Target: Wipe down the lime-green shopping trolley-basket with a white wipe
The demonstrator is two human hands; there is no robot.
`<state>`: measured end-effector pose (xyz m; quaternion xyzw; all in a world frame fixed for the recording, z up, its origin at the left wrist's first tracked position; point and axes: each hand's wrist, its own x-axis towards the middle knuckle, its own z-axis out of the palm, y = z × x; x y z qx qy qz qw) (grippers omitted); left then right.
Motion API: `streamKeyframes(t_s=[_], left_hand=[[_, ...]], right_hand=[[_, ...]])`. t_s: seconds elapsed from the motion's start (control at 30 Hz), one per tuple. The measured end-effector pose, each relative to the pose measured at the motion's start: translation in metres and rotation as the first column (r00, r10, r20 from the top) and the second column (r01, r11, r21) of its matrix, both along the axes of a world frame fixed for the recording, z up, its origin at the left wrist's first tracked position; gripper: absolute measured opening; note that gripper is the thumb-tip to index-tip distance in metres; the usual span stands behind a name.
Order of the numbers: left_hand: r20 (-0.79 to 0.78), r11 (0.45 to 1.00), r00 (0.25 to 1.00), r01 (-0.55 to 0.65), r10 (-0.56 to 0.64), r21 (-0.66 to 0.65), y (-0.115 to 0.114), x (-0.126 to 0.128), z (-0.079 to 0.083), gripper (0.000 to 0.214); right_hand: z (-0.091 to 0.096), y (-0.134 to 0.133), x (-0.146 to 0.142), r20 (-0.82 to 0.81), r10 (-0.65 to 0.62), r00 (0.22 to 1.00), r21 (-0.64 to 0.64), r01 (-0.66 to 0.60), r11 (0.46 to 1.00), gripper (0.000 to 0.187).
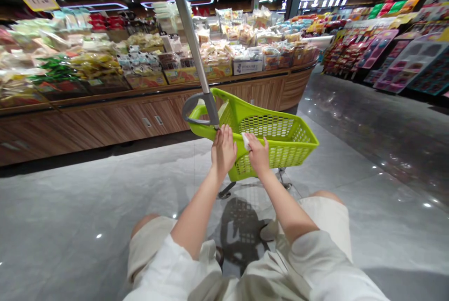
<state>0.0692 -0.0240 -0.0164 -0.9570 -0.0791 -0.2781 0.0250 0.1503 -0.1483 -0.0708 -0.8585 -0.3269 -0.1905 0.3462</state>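
Note:
A bright green shopping basket cart with perforated sides stands in front of me on small wheels. My left hand lies against its near rim, close to the grey handle bracket, with the fingers stretched out. Closed on a crumpled white tissue, my right hand presses at the same rim, a little farther right. Part of the tissue is hidden by the fingers. Nothing shows in the visible part of the basket's interior.
A metal pole rises from the bracket. Behind the cart runs a wood-panelled display counter stacked with packaged food. Shelves of hanging goods line the right. The grey tiled floor is shiny. My knees are on either side below.

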Motion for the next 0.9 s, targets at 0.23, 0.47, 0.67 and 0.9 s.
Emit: streamKeyframes(t_s=[0.23, 0.47, 0.67, 0.9], left_hand=[[-0.07, 0.999, 0.997, -0.024, 0.02, -0.044, -0.007, -0.008, 0.009, 0.059], [-0.104, 0.999, 0.994, -0.029, 0.026, -0.03, -0.005, -0.012, 0.012, 0.057], [-0.072, 1.0, 0.997, -0.025, 0.026, 0.009, -0.003, -0.02, 0.009, 0.058], [-0.02, 1.0, 1.0, -0.018, 0.018, -0.023, -0.002, -0.024, 0.007, 0.059]], right_hand=[[-0.018, -0.038, 0.007, -0.145, -0.311, 0.939, 0.057, 0.322, 0.945, 0.065], [0.034, 0.046, -0.029, -0.108, 0.08, 0.991, 0.033, -0.077, 0.996, 0.064], [-0.001, -0.014, -0.007, -0.065, -0.032, 0.997, 0.027, 0.034, 0.999, 0.066], [0.007, -0.005, -0.017, -0.155, -0.157, 0.975, 0.025, 0.163, 0.986, 0.064]])
